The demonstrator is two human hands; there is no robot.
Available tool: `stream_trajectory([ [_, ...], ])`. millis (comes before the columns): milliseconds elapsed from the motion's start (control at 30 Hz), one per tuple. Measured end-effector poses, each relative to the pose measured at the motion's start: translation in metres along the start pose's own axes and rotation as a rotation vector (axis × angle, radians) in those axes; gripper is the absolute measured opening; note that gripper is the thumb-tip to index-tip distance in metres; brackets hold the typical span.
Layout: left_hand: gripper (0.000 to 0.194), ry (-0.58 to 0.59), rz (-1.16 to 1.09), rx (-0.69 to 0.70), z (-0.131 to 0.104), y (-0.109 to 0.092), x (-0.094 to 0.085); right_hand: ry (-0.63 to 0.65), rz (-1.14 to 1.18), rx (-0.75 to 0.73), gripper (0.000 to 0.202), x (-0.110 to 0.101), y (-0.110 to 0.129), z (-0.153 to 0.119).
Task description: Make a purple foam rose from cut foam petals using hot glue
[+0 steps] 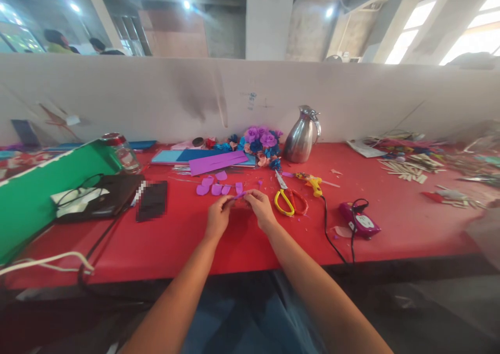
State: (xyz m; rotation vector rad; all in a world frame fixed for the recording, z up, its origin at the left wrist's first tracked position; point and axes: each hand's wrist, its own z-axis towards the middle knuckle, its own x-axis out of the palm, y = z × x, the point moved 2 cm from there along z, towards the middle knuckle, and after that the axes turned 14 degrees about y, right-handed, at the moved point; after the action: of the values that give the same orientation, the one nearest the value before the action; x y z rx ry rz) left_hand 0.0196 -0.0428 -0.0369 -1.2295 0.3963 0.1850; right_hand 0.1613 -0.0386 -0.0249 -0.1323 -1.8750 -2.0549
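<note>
Between my two hands a small purple piece [239, 196] is pinched above the red table [242, 239]. My left hand [219, 216] grips its left end with closed fingers, and my right hand [260, 207] holds the right end. Just beyond my left hand lie several cut purple petals [216, 189]. A purple sheet [217, 162] rests on blue sheets [167, 156] farther back. Scissors [287, 198] with yellow and red handles lie right of my right hand, and a yellow glue gun [315, 185] is beyond them.
A metal jug [300, 135] stands behind, beside paper flowers [261, 143]. At the right are a purple box [359, 221] with black cords and scattered sticks [410, 167]. A dark phone [153, 200], a black bag [117, 192], a glass jar [127, 153] and a green board [58, 187] are left.
</note>
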Motion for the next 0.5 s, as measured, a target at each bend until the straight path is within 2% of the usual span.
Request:
stream_trajectory([
  [233,0.021,-0.007,0.003,-0.008,0.0003,0.0007,0.0002,0.003,-0.031,-0.041,0.012,0.0003,0.0042,-0.0018],
  [500,0.024,-0.01,0.004,-0.004,0.0007,-0.0007,-0.0008,0.027,0.01,-0.018,0.014,-0.0003,0.0014,-0.0006],
])
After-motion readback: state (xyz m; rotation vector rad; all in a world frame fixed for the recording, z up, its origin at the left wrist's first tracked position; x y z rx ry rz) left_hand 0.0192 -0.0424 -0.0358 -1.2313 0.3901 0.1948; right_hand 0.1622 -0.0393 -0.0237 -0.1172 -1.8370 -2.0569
